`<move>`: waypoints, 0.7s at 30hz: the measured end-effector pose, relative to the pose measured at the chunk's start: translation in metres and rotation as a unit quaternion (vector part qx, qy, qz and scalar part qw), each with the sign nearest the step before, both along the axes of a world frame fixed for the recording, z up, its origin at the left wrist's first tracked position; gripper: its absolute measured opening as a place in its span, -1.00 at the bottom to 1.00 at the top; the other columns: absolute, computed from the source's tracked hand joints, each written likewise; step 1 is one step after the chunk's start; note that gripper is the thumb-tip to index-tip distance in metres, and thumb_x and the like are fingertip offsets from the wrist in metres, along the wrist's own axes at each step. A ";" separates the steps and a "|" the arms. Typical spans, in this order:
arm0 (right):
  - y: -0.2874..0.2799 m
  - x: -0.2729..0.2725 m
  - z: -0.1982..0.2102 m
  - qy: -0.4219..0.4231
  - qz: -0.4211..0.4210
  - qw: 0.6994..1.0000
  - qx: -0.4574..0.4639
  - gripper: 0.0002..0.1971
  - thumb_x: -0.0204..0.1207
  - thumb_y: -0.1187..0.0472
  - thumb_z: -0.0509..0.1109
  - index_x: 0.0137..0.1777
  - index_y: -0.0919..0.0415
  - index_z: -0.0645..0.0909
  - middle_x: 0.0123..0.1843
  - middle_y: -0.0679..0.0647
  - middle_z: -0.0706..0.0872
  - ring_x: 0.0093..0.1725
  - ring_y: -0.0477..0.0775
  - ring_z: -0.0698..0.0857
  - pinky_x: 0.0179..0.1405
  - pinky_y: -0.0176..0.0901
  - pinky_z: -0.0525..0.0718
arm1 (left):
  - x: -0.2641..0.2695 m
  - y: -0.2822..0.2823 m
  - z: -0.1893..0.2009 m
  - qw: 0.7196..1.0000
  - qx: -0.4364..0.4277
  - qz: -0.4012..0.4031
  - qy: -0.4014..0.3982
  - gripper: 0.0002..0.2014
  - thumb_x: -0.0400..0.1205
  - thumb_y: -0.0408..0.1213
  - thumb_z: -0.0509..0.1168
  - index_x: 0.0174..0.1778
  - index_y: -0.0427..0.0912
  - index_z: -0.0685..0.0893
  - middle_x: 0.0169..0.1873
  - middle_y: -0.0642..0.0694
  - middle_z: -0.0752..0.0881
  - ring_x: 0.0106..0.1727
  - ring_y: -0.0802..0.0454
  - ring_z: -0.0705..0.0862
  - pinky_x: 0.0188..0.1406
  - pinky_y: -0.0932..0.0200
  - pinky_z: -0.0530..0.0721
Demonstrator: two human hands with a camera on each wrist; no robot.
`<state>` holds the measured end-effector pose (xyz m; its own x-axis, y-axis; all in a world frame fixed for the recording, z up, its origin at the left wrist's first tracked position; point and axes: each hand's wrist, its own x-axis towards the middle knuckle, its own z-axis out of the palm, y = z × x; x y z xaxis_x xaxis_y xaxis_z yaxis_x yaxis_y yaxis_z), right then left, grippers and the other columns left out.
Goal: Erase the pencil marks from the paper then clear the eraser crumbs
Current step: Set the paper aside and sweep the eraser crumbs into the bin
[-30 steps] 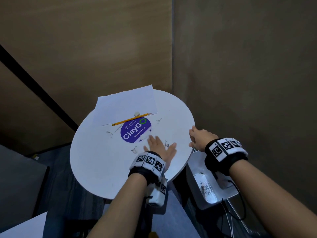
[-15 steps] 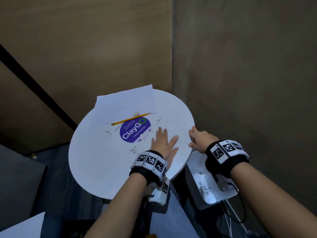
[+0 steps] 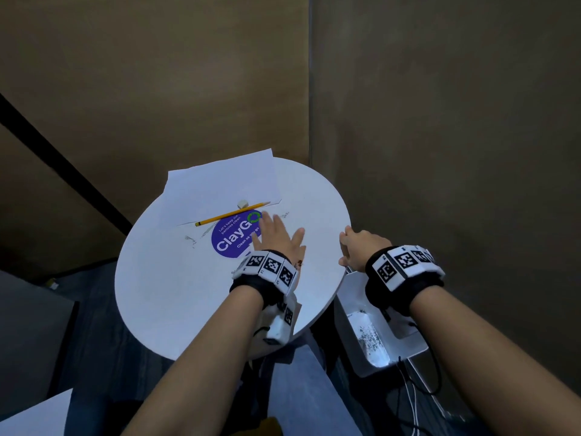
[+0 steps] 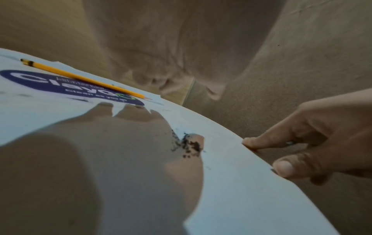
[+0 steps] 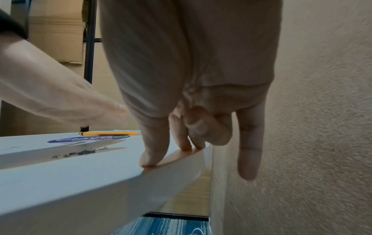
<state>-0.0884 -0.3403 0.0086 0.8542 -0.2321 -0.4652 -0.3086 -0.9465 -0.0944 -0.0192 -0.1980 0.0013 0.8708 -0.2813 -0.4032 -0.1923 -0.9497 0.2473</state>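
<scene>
A white sheet of paper [image 3: 220, 184] lies at the far side of the round white table [image 3: 163, 294]. A yellow pencil [image 3: 232, 213] and a small white eraser [image 3: 242, 203] lie on the paper's near edge. Dark eraser crumbs [image 3: 300, 263] sit in a small heap on the table by my left wrist, also seen from the right wrist [image 5: 80, 152]. More crumbs [image 3: 190, 240] lie left of the purple sticker [image 3: 229, 243]. My left hand [image 3: 276, 237] hovers flat with straight fingers over the sticker's right side, holding nothing. My right hand [image 3: 358, 250] rests its fingertips on the table's right edge.
A white tray [image 3: 367, 338] with dark crumbs in it sits below the table's right edge, under my right wrist. Brown walls stand close behind and to the right. Cables hang beside the tray. A striped blue floor shows below.
My left hand has moved away from me, from the near right part of the table up over the sticker. The right hand has stayed on the table's edge.
</scene>
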 end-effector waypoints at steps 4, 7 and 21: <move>0.006 0.002 0.009 0.001 -0.006 1.000 -0.020 -0.59 0.61 0.10 0.31 0.38 0.27 0.41 0.33 0.16 0.52 0.25 0.21 0.60 -0.06 -0.05 0.49 | -0.004 -0.002 -0.001 0.990 -0.024 -0.099 0.094 -0.43 0.78 -0.04 -0.06 0.66 -0.24 0.05 0.65 -0.30 0.00 0.65 -0.24 0.03 0.59 -0.08 0.07; 0.009 0.004 0.015 0.002 -0.005 1.000 -0.014 -0.65 0.60 0.19 0.33 0.31 0.34 0.46 0.28 0.19 0.57 0.20 0.23 0.64 -0.05 -0.04 0.51 | 0.009 0.001 0.002 0.992 -0.117 -0.034 0.042 -0.46 0.77 -0.11 0.03 0.64 -0.24 0.15 0.66 -0.24 0.02 0.66 -0.18 0.01 0.61 -0.10 0.06; 0.004 0.000 0.008 -0.011 -0.010 1.000 0.005 -0.58 0.61 0.11 0.31 0.37 0.30 0.36 0.28 0.19 0.54 0.22 0.23 0.60 -0.10 -0.03 0.46 | 0.043 -0.018 0.009 0.983 0.021 -0.184 0.010 -0.43 0.78 -0.07 0.01 0.67 -0.22 0.03 0.67 -0.20 -0.12 0.67 -0.17 -0.10 0.61 -0.18 -0.02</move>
<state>-0.0880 -0.3362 0.0165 0.8595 -0.2458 -0.4481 -0.3261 -0.9389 -0.1105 0.0236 -0.2161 0.0101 0.7056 -0.5580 -0.4368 -0.5198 -0.8265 0.2162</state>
